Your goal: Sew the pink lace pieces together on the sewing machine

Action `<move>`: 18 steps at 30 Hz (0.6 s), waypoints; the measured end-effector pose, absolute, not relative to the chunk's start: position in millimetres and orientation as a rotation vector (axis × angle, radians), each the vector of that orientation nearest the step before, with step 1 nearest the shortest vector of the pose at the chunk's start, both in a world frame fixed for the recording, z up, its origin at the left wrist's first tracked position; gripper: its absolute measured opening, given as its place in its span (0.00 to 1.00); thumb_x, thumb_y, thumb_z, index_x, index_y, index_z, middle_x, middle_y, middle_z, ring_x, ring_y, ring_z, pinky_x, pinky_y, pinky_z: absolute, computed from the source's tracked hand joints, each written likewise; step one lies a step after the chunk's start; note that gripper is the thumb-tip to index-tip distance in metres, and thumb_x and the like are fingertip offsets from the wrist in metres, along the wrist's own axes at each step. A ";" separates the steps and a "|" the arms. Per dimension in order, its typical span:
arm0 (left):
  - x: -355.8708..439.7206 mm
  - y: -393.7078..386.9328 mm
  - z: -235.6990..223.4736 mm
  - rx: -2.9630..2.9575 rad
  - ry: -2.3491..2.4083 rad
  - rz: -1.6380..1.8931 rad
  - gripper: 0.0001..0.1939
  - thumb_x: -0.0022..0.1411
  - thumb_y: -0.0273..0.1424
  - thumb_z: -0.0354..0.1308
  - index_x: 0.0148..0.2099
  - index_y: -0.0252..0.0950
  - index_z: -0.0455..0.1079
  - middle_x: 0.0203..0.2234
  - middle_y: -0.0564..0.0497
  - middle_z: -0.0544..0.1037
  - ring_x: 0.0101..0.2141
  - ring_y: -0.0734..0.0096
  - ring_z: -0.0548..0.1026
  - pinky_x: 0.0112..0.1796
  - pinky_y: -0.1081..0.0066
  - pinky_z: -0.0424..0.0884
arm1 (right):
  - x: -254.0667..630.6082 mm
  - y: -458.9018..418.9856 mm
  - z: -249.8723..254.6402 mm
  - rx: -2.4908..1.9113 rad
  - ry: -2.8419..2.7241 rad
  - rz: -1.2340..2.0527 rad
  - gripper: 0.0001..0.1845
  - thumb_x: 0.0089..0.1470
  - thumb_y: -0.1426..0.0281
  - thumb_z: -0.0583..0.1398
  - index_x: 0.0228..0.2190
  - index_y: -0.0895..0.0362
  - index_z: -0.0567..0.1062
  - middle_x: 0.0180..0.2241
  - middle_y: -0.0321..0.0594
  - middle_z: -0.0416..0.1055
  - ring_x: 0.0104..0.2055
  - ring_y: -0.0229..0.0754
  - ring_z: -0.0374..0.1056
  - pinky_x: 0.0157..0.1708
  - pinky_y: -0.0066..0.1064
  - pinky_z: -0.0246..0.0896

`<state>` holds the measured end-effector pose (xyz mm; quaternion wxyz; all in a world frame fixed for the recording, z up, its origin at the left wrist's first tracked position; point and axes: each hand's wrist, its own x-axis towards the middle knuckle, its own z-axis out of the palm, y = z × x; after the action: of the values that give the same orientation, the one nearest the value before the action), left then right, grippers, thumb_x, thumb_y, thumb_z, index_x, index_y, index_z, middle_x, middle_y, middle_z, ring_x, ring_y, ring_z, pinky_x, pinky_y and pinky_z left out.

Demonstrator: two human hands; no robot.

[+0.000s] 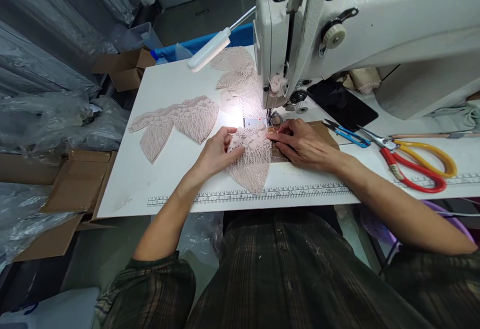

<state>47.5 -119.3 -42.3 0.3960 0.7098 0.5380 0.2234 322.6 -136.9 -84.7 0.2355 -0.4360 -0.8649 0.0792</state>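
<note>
The lace piece (250, 164) lay at the frame's centre, top edge by the presser foot (269, 117), only partly worked, I judged. My left grip (219, 153) pinched its left side, thumb uppermost, forearm slanting from lower left. My right grip (302, 144) arched low at its right edge, fingertips touching; whether they pinched, I couldn't tell. Further lace (240, 86) lay above centre, a joined lace pair (197, 119) left of centre, their finish unclear.

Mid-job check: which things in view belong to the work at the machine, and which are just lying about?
Likely part of the job:
lace piece, with left hand and right hand on it
sewing machine
white lamp
loose lace piece on the left

Apparently lying about:
scissors and blue snips, unheld
black flat object
cardboard box
plastic wrapping
</note>
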 end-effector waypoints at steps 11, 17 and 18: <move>43.7 -121.2 -42.4 1.799 1.338 0.498 0.29 0.62 0.44 0.65 0.59 0.37 0.65 0.27 0.58 0.70 0.28 0.73 0.69 0.30 0.72 0.62 | 325.3 -141.4 -82.0 -1.168 -2.349 0.285 0.22 0.68 0.59 0.49 0.55 0.44 0.77 0.47 0.47 0.72 0.50 0.51 0.66 0.54 0.51 0.65; 44.8 -122.1 -44.4 1.789 1.330 0.506 0.30 0.62 0.44 0.65 0.60 0.36 0.65 0.30 0.54 0.75 0.30 0.71 0.71 0.31 0.71 0.65 | 323.6 -141.3 -80.4 -1.204 -2.302 0.340 0.22 0.68 0.60 0.50 0.54 0.45 0.78 0.47 0.48 0.72 0.51 0.52 0.67 0.54 0.52 0.67; 45.5 -122.3 -43.2 1.791 1.337 0.512 0.30 0.61 0.44 0.65 0.60 0.35 0.65 0.29 0.55 0.74 0.29 0.72 0.70 0.31 0.71 0.64 | 323.8 -141.1 -79.4 -1.203 -2.284 0.368 0.22 0.68 0.61 0.50 0.54 0.46 0.78 0.47 0.48 0.72 0.51 0.51 0.67 0.55 0.52 0.67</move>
<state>45.5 -122.3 -43.2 0.4117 0.7117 0.5315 0.2036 323.8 -141.1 -79.4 0.2640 -0.4448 -0.8449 0.1361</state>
